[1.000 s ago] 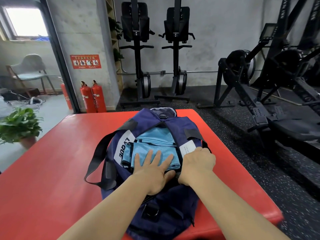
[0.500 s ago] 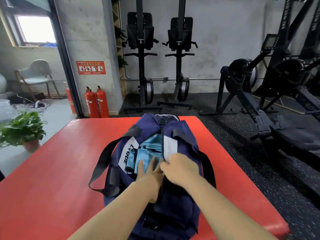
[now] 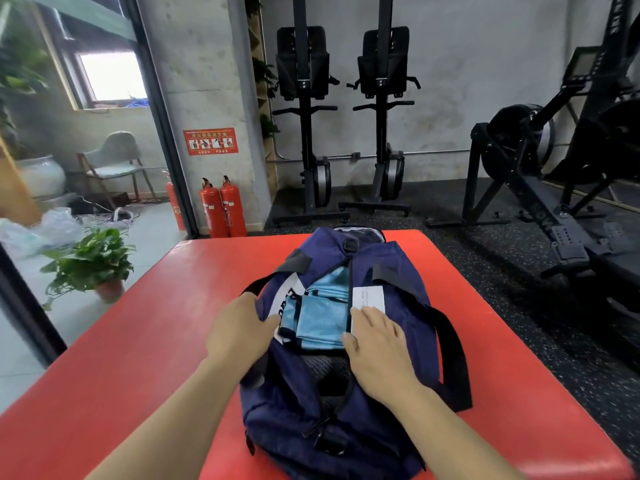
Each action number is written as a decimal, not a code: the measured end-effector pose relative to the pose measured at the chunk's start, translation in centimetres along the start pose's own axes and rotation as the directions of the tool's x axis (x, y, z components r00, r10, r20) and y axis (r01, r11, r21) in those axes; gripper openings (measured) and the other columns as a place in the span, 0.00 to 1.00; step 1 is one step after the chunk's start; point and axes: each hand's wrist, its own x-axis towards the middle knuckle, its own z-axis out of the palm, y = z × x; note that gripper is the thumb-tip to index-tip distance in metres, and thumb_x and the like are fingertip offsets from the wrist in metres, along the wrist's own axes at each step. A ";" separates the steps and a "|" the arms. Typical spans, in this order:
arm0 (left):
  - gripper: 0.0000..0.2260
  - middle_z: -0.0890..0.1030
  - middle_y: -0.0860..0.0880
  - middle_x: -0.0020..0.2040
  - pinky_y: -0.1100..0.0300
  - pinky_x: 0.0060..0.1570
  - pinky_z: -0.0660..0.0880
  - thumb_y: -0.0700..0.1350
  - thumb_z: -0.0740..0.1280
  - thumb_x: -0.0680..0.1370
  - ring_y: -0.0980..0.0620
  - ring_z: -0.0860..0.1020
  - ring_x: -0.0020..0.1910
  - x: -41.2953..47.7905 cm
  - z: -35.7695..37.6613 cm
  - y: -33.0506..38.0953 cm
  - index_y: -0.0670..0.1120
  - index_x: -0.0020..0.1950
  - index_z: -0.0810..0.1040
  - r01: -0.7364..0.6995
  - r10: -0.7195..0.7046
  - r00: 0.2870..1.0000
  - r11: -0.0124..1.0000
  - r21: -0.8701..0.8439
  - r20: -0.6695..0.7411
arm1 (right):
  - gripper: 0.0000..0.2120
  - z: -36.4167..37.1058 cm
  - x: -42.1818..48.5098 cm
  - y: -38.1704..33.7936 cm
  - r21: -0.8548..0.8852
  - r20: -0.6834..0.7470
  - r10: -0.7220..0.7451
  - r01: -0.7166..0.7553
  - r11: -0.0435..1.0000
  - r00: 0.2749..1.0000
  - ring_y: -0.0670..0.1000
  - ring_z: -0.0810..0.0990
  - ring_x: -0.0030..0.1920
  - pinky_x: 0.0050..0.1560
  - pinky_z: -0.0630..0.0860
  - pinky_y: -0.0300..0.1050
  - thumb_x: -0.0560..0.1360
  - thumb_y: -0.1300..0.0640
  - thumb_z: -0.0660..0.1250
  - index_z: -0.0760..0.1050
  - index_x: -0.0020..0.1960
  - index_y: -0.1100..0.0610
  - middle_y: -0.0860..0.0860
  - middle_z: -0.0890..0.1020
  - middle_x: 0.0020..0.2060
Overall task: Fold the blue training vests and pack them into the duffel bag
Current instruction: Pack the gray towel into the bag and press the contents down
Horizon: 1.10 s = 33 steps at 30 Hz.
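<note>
A navy duffel bag (image 3: 388, 271) lies lengthwise on the red padded table (image 3: 145, 341), its top zip open. Folded light-blue training vests (image 3: 322, 317) show through the opening, packed inside. My left hand (image 3: 239, 327) grips the bag's left flap, fingers curled over its side and thumb at the edge of the opening. My right hand (image 3: 377, 344) lies on the right flap with its fingers stretched over a white label (image 3: 370, 296) and its thumb at the opening's rim. Black carry straps (image 3: 450, 344) hang down both sides.
The table's right edge drops to a dark speckled gym floor (image 3: 519, 306) with rowing machines (image 3: 540, 188) behind. Two red fire extinguishers (image 3: 223, 209) stand by the pillar. A potted plant (image 3: 90, 261) sits on the floor at the left.
My left hand left the vests and took the bag's left flap. My right hand slid from the middle to the right flap, so the opening is wider. The view tilted up.
</note>
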 end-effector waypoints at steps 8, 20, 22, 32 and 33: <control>0.08 0.78 0.41 0.38 0.55 0.40 0.72 0.41 0.69 0.76 0.46 0.74 0.36 2.0 -0.6 -1.5 0.40 0.37 0.77 0.445 -0.365 0.895 0.687 -0.574 0.258 | 0.08 -0.2 0.2 1.5 0.136 0.041 -0.041 0.035 0.990 0.998 0.52 0.67 0.49 0.50 0.59 0.42 0.80 0.60 0.56 0.60 0.44 0.53 0.48 0.65 0.47; 0.11 0.83 0.41 0.47 0.49 0.51 0.77 0.47 0.65 0.80 0.44 0.79 0.40 1.0 -0.9 1.7 0.41 0.54 0.80 0.618 -0.300 0.784 0.291 -0.731 0.544 | 0.10 0.6 0.3 2.2 0.199 0.045 -0.047 0.037 0.979 0.998 0.54 0.70 0.49 0.52 0.64 0.44 0.75 0.58 0.50 0.69 0.44 0.55 0.52 0.71 0.46; 0.10 0.82 0.43 0.42 0.52 0.44 0.76 0.48 0.65 0.79 0.45 0.78 0.38 1.1 -0.8 1.7 0.42 0.53 0.80 0.596 -0.312 0.794 0.233 -0.768 0.522 | 0.07 0.6 0.3 2.3 0.196 0.036 -0.071 0.063 0.979 0.997 0.55 0.71 0.51 0.55 0.67 0.46 0.78 0.62 0.56 0.67 0.44 0.53 0.50 0.70 0.46; 0.09 0.76 0.41 0.59 0.51 0.48 0.69 0.49 0.55 0.82 0.39 0.75 0.57 -2.1 0.8 5.5 0.44 0.56 0.64 -0.072 0.044 0.976 0.990 0.123 0.215 | 0.17 0.0 -0.1 1.8 0.131 0.124 -0.056 0.039 0.991 0.991 0.53 0.69 0.57 0.61 0.64 0.45 0.77 0.52 0.46 0.71 0.53 0.57 0.51 0.72 0.54; 0.14 0.74 0.42 0.61 0.50 0.50 0.69 0.52 0.57 0.81 0.39 0.74 0.59 -2.1 0.2 5.8 0.45 0.62 0.63 -0.103 0.078 0.985 0.980 0.168 0.151 | 0.12 -0.3 -0.1 1.8 0.146 0.120 -0.060 0.042 0.988 0.991 0.54 0.69 0.56 0.60 0.65 0.46 0.78 0.56 0.51 0.72 0.51 0.57 0.52 0.72 0.54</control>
